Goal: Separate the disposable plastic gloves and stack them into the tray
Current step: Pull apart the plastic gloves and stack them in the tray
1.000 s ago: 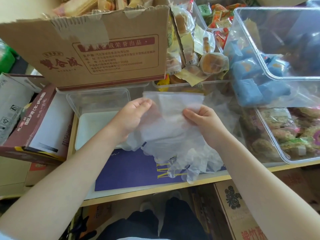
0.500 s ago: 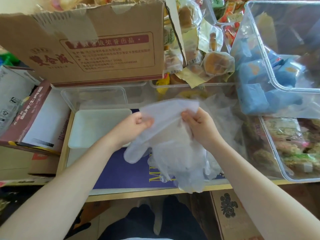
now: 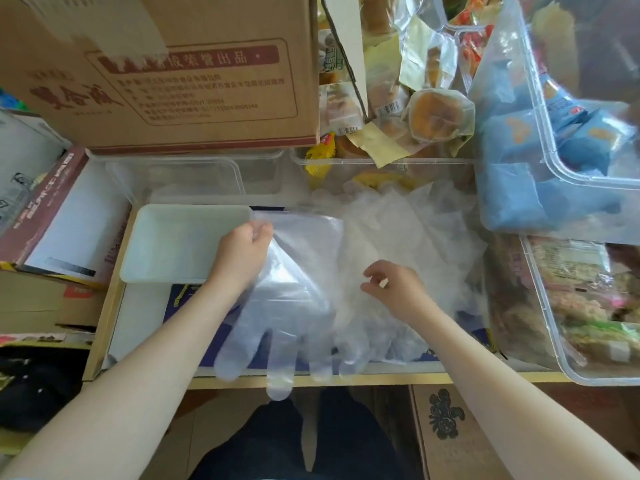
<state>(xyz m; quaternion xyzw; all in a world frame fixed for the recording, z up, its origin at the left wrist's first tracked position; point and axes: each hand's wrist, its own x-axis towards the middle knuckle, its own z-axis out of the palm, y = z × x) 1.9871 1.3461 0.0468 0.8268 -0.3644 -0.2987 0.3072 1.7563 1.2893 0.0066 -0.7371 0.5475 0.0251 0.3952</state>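
One clear plastic glove (image 3: 287,306) hangs by its cuff from my left hand (image 3: 242,258), which pinches it just right of the white tray (image 3: 173,247). Its fingers droop past the table's front edge. My right hand (image 3: 394,285) hovers over the loose pile of clear gloves (image 3: 401,230) with its fingers curled and apart, holding nothing. The tray looks empty and sits at the left of the blue mat.
A large cardboard box (image 3: 190,71) stands behind the tray, with an empty clear container (image 3: 180,178) under it. Clear bins of wrapped snacks (image 3: 588,306) and blue packets (image 3: 519,188) crowd the right. A brown carton (image 3: 52,216) lies at the left.
My right hand has let go of the glove and dropped onto the pile. My left hand carried the single glove left, toward the tray, pulling it free of the bunch.
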